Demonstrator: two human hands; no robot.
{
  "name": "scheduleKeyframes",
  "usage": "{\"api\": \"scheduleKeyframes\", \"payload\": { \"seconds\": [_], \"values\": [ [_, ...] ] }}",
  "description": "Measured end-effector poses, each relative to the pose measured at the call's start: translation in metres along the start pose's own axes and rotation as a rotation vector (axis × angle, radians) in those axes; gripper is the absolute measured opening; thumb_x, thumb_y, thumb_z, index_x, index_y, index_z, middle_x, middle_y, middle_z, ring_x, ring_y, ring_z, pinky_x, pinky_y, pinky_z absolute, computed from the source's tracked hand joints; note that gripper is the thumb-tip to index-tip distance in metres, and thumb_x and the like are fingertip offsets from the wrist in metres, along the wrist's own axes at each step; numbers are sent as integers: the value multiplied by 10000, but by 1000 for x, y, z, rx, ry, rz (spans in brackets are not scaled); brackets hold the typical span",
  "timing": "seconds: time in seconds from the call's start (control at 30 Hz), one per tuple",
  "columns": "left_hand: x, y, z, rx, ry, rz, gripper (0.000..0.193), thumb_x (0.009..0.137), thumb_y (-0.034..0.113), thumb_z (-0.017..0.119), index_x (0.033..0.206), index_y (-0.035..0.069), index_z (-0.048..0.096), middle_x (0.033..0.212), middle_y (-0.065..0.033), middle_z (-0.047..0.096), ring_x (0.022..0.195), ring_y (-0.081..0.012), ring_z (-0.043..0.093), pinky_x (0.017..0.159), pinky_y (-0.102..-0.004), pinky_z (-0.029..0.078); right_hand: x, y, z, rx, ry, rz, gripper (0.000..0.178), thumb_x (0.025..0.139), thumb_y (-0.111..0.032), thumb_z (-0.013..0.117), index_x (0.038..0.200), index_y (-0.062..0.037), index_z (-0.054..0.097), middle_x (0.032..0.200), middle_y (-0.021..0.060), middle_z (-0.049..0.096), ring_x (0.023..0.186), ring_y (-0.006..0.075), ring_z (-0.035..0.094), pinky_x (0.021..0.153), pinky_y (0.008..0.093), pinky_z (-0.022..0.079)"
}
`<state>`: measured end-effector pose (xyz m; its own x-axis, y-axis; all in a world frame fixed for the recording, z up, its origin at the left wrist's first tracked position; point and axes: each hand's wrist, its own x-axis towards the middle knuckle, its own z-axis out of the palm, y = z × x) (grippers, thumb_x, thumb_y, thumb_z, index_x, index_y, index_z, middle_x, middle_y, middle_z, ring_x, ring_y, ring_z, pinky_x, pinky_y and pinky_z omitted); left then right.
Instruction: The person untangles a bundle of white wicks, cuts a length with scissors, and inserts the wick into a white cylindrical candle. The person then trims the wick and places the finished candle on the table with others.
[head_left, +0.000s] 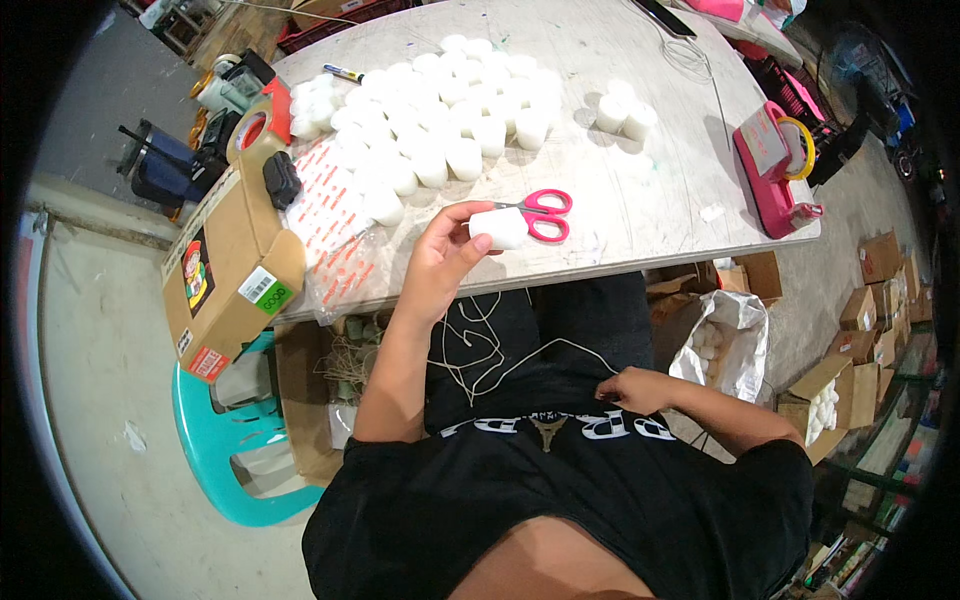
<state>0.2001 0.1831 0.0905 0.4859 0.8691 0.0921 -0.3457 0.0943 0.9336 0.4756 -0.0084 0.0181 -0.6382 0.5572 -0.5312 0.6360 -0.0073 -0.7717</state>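
A: State the condition of the short, smooth white cylinder (pixel 503 229).

B: Evenly white, plain-sided, rounded at its right end. Lying nearly on its side. Material undetermined.

A: Its location?

B: In the left hand (pixel 443 255), pinched between thumb and fingers, by the near edge of the scuffed, off-white tabletop (pixel 665 205). Pink-handled metal scissors (pixel 549 228) appear just beside it; contact cannot be confirmed. A large cluster of similar white cylinders (pixel 462 158) stands farther back.

A: And the right hand (pixel 640 390)?

B: Curled over the lap, where the thin, pale string (pixel 565 341) reaches it. Whether it grips the string, I cannot tell.
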Motion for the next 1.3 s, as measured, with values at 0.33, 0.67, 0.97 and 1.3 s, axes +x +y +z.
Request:
{"api": "scheduleKeyframes", "payload": {
  "seconds": [0.33,0.67,0.97,1.3],
  "values": [
    [2,3,0,-19,12,-22,399,883,154,615,1221,-4,474,1132,-105,556,1021,-153,541,883,-320,476,-26,-20,-21,-236,-297,163,283,805,-159,565,1070,-87,632,978,190,656,915,369,624,749,453,488],
    [6,3,5,15,34,-25,388,872,128,629,1203,-14,485,1117,-113,566,999,-153,555,875,-311,487,-40,31,-6,25,-288,128,205,809,-178,576,909,-4,619,812,180,650,752,316,621,670,409,464],
    [2,-3,3,58,67,62,489,821,99,665,1245,-5,445,1151,-123,551,1064,-189,532,912,-328,458,-6,12,-26,190,-153,39,222,826,-247,619,900,-42,662,736,86,652,671,167,604,628,323,471],
    [-18,-3,15,-217,155,117,448,826,67,666,1216,-4,458,1176,-129,541,1084,-182,530,971,-338,420,28,-135,-83,137,764,-287,118,935,-125,477,939,-26,541,683,95,589,615,193,588,587,310,452]
  ]
}}
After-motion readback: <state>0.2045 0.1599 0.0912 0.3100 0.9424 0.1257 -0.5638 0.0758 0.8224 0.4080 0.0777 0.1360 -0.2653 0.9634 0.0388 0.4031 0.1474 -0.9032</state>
